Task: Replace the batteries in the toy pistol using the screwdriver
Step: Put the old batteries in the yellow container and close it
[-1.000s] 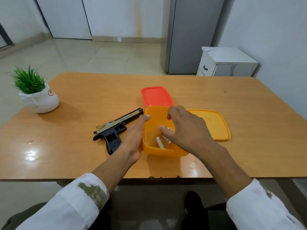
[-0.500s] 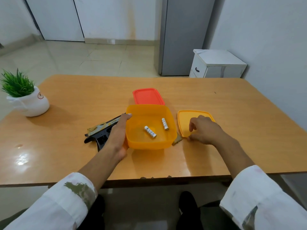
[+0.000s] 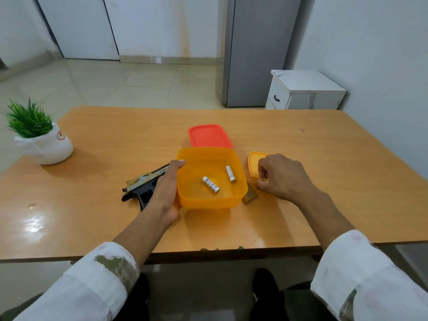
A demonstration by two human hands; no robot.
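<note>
The toy pistol [image 3: 143, 183], black with a gold-patterned slide, lies on the table left of the open orange container [image 3: 208, 202]; my left hand hides part of it. Two white batteries [image 3: 210, 184] [image 3: 230, 173] lie inside the container. My left hand [image 3: 165, 191] grips the container's left wall, thumb on the rim. My right hand [image 3: 283, 179] rests curled over the yellow lid [image 3: 254, 162] to the right of the container; whether its fingers pinch anything is hidden. A small brownish piece [image 3: 250, 196] lies by the container's right corner. No screwdriver is visible.
A red lid [image 3: 209, 135] lies flat just behind the container. A potted plant [image 3: 44, 144] stands at the table's left edge. The wooden table [image 3: 335, 186] ends close to my body. A white cabinet [image 3: 303, 91] and a grey fridge [image 3: 254, 54] stand beyond it.
My right hand came out of the orange container and moved right onto the yellow lid, then curled its fingers tighter. My left hand stayed on the container's left wall.
</note>
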